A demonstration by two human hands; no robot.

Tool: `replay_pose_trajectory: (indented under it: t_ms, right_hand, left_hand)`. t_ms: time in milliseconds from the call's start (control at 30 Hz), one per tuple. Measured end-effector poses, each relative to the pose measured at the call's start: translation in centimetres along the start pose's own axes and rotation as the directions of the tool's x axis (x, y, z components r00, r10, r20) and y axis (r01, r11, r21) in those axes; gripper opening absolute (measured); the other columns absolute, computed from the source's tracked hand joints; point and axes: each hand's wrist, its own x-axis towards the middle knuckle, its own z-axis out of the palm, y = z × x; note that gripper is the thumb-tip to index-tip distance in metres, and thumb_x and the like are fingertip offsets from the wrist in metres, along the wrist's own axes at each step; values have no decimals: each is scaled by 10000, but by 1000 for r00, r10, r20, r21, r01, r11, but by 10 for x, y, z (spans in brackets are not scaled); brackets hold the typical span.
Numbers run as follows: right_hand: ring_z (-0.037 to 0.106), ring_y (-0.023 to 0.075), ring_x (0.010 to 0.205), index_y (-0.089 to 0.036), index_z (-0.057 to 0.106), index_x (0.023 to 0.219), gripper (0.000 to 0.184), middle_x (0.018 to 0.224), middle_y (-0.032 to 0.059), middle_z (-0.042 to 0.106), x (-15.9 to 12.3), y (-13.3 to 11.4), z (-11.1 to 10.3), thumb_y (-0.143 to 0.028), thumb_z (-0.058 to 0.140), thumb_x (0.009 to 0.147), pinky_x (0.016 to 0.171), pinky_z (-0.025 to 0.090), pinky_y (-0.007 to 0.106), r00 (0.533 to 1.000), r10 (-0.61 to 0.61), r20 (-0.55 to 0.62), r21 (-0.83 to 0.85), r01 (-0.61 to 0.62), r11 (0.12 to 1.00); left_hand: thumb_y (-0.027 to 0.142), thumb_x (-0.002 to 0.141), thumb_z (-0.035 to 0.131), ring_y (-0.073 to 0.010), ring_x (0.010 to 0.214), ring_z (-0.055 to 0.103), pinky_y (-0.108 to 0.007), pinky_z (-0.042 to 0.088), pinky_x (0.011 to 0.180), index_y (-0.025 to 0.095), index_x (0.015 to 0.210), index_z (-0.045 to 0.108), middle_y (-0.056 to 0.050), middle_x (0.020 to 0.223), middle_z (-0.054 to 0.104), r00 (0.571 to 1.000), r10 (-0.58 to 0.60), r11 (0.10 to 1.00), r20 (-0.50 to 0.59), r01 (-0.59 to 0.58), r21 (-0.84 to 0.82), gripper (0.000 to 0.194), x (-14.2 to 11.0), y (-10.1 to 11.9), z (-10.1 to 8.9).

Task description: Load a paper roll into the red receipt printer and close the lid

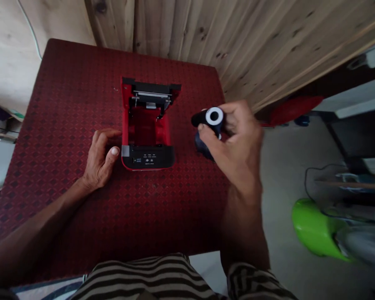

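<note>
Tabletop (81, 91) separates printer (148, 157) from right hand (237, 141) — holding roll (214, 116) near right edge (221, 88).

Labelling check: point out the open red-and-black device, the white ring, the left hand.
Open device (145, 126): head view, inside its open bay.
White ring (208, 116): head view, ring face, left of hole.
Left hand (97, 160): head view, back of hand.

Home-like room: red-patterned table (162, 208), wood-panelled wall (187, 29).

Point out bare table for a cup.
Bare red tabletop shows behind the open device and in front of it, between the forearms. Crowded: the device's sides, left hand at one, right hand, white-ringed object and dark item near the other.
</note>
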Motion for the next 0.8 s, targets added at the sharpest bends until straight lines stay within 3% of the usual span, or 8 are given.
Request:
replay_pose_trajectory:
  t_ms: [100,233,400,533,633,733,800]
  right_hand:
    - [749,256,930,-265,673,1154,228,1098,62,796,-4,-38,-17,-244,718,931,875,619,463,984,-154,94,37,151,988]
    - [747,255,999,-221,691,1148,201,1134,89,803,0,-68,6,-163,670,956,916,591,424,905,-312,289,-10,329,944]
    - [713,322,1108,-177,731,1175,196,1131,143,813,16,-79,44,-183,631,1006,936,544,447,822,-219,526,-244,392,887]
    - [698,333,1182,-153,760,1191,225,1184,168,812,25,-95,48,-150,614,1021,896,534,407,763,-117,635,-357,425,832]
    - [728,320,1091,-159,778,1184,246,1173,171,814,30,-104,50,-130,596,1021,819,529,388,719,-65,692,-390,448,805]
    - [750,306,990,-152,806,1120,231,1110,179,815,34,-100,60,-114,612,1001,791,540,390,703,-86,706,-387,484,785]
    - [755,294,938,-152,820,1051,212,1042,168,811,36,-89,72,-91,631,976,797,555,399,723,-136,677,-357,485,799]
  left_hand:
    - [663,1133,353,-293,1195,646,-481,570,1016,227,1379,641,-128,1284,673,1000,-1,1000,3,1,-30,578,0,1,1]
    - [671,1133,353,-290,1228,633,-484,564,1040,217,1375,634,-132,1300,664,1000,0,999,11,1,-52,586,0,2,0]
    - [664,1136,343,-286,1235,634,-504,555,1069,229,1377,618,-119,1300,666,1000,-2,997,19,4,-75,568,-1,1,1]
    - [668,1130,357,-295,1245,634,-524,556,1086,234,1367,621,-117,1306,670,999,-21,996,29,24,-91,560,-1,2,1]
    - [669,1130,355,-293,1237,635,-519,560,1079,231,1367,623,-118,1305,670,999,-25,995,37,28,-94,566,-1,3,1]
    - [669,1132,344,-291,1240,631,-515,553,1084,230,1362,627,-118,1300,671,999,-13,996,35,16,-87,571,0,4,1]
    - [675,1130,343,-292,1241,631,-516,552,1084,238,1366,630,-116,1299,672,999,-17,996,34,19,-83,573,0,4,0]
